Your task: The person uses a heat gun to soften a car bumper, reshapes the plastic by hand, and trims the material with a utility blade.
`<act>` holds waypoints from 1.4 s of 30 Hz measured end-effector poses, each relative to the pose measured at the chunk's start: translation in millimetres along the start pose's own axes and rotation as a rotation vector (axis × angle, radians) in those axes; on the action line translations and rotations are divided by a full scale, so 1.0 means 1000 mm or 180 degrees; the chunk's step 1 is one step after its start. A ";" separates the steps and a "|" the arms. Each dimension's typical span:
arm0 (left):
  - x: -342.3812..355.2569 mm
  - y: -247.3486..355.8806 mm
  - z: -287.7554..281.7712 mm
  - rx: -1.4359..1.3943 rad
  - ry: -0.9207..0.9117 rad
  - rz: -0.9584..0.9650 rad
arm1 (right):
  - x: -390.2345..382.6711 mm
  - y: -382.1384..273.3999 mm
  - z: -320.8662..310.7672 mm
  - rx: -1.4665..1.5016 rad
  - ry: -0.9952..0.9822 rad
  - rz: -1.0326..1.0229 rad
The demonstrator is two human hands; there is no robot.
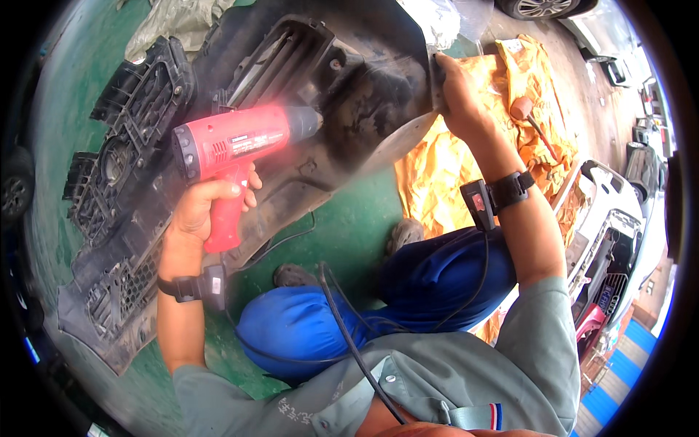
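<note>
Mallet [522, 109] on orange sheet [431, 175]; green floor [358, 215]; car wheel [540, 7] at top edge.

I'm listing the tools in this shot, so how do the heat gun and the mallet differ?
The heat gun is held in the left hand, while the mallet lies on the orange sheet. The heat gun's body is bright red; the mallet's head is brown. The heat gun has a thick pistol grip, the mallet a slim, straight handle. Both are hand tools.
</note>
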State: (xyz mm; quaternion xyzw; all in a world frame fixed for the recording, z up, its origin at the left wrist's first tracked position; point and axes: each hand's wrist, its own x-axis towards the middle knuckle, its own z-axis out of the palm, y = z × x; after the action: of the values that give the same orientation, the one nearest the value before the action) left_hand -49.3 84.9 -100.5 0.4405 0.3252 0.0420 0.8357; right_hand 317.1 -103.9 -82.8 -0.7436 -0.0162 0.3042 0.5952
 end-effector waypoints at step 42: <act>0.022 0.051 0.071 0.0114 -0.1122 0.0106 | 0.008 0.012 0.007 0.1960 -0.0331 0.0750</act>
State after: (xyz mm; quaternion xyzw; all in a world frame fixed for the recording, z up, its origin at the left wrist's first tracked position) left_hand 20.1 73.6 -44.8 0.4612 0.1671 -0.0278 0.8710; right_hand 316.6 -97.9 -97.9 -0.5090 0.1322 0.3991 0.7511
